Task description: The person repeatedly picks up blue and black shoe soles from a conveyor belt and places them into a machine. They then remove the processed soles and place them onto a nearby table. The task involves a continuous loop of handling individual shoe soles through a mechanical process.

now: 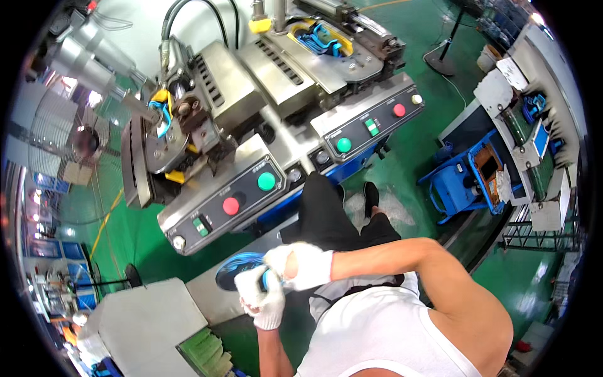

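Note:
Both my hands wear white knit gloves and meet in front of my lap around a blue and black shoe. Its rounded dark end with blue edges sticks out to the left; the rest is covered by the gloves. My left hand is curled on the near side of the shoe, thumb up. From the far side my right hand closes over it, somewhat blurred. On the machine ahead, blue shoe parts sit in the right station and the left station, each with yellow pads.
A left control panel and a right control panel carry green and red buttons. Left of me stands a pale grey surface beside green strips. To the right are a blue chair and a bench with brushes.

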A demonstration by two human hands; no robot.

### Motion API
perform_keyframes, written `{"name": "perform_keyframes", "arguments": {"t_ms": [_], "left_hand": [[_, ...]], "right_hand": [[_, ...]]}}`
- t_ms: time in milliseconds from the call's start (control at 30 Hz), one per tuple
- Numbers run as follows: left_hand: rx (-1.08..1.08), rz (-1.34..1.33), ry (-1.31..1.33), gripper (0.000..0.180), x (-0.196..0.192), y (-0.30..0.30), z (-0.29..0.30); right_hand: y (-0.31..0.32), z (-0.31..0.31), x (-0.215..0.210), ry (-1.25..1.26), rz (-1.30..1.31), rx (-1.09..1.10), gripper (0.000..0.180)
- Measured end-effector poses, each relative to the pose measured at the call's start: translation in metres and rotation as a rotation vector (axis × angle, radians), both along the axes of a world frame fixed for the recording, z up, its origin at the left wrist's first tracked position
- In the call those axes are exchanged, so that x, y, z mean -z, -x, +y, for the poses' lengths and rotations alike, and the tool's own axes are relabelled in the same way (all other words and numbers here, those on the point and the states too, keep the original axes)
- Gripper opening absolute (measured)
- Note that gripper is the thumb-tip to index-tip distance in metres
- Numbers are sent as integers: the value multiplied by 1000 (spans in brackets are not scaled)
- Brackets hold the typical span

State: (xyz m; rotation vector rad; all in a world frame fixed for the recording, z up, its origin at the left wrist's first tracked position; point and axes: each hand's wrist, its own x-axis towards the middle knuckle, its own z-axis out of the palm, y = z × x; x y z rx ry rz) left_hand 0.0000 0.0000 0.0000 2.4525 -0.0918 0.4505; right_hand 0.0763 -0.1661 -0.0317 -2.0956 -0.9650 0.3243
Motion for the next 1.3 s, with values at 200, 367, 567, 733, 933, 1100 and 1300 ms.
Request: {"name": "perform_keyframes", "arguments": {"t_ms": [200,367,567,733,933,1100,1300], "left_hand": [[748,-131,-62,67,-101,-124,-163],[595,-284,-8,72,-120,-263,-252],[352,-100,-23,73,-47,-504,-317],[190,38,41,60,-5,-593,-379],[107,-237,8,31,19,-631,-402],[156,-228,478,28,-24,-597,-376],[416,-433,705,29,-106,-444,-308]], "right_hand": [[-2,-208,-23,-153,301,472,58],[54,-301,-17,-284,552,1005,69],[80,-333,32,-762,589,1273,77],[91,-341,82,-885,909,1520,81],[77,-345,78,-933,999,1676,84],[91,-346,98,-918,940,1593,65],[26,-340,46,-1062,582,1589,39]]}}
